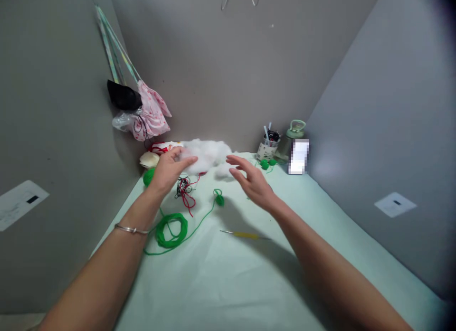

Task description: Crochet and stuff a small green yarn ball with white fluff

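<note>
My left hand (169, 170) reaches to the back of the table, its fingers partly sunk in white fluffy stuffing (208, 153) and its thumb across the front of it. To the right, my right hand (252, 183) hangs over the table with fingers apart and nothing between them, beside a small tuft of stuffing (223, 171). Below the hands lie a ring of green yarn (159, 231), a small green crocheted piece (220, 200) joined to a strand, and a crochet hook with a yellow handle (245, 235). Red yarn (187, 198) and dark thread (182, 184) are tangled near my left wrist.
A green yarn ball (148, 177) and a cream-coloured item (149, 159) sit at the back left. Small green pieces (264, 164), a pen holder (267, 150), a green bottle (284, 148) and a phone (298, 156) stand back right. Bags (151, 108) hang left; grey walls enclose the table.
</note>
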Demonstrator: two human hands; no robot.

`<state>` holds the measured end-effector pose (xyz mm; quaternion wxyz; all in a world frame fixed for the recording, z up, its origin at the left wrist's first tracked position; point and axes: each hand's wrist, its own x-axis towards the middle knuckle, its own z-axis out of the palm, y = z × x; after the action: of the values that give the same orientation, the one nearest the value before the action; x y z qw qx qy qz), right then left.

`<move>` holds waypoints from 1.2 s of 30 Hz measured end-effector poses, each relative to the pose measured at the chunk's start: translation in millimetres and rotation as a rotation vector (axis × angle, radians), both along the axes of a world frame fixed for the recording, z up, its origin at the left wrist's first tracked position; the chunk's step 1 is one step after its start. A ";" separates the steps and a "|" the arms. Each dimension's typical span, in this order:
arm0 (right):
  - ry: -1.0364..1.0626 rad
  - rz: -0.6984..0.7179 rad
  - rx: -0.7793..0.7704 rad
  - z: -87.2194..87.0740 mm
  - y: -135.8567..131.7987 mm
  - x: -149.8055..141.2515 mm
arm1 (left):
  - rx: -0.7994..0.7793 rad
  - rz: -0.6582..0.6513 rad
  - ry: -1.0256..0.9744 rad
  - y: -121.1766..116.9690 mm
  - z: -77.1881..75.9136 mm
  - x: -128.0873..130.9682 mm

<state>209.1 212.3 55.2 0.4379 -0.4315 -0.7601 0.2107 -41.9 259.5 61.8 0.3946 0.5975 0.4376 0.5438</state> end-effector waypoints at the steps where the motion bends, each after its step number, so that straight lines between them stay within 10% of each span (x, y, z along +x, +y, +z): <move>1: 0.094 0.028 -0.012 -1.5 -8.7 -11.3 | 0.011 -0.011 -0.046 -13.6 -0.3 7.2; 9: 0.359 0.358 -0.447 -22.9 -29.8 -63.1 | 0.010 0.026 -0.443 -64.9 -4.5 36.0; 16: 0.045 0.180 -0.241 -31.8 0.6 -72.9 | 0.037 0.209 -0.876 -58.6 31.2 -6.2; 20: 0.008 -0.062 -0.042 -12.0 -0.2 -63.5 | -0.039 0.264 -0.719 -71.4 1.2 4.5; 26: 0.193 0.149 -0.043 -23.5 -50.4 -67.9 | -0.070 0.236 -0.532 -93.8 -52.2 39.4; 36: 0.685 0.265 -0.751 -60.0 -70.2 -36.3 | -0.276 -0.192 -0.256 -110.3 -67.7 29.6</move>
<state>172.9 142.1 -4.8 0.4460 -0.3655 -0.4933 0.6513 -12.3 149.2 -5.9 0.5750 0.5027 0.3953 0.5103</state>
